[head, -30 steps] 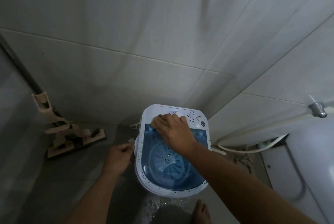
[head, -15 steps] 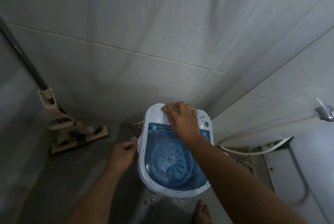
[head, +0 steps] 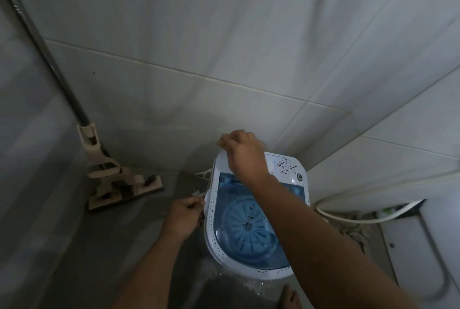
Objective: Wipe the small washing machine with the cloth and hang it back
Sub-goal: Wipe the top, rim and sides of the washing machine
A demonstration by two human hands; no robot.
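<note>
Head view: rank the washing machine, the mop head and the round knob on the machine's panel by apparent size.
1. washing machine
2. mop head, though it lies farther from the camera
3. round knob, clearly smallest

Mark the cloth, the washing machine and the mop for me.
cloth [head: 222, 143]: head view, tan corner sticking out left of the right hand's fingers.
washing machine [head: 211, 205]: head view, white speckled rim on its left side.
mop [head: 124, 190]: head view, flat beige head on the floor.
</note>
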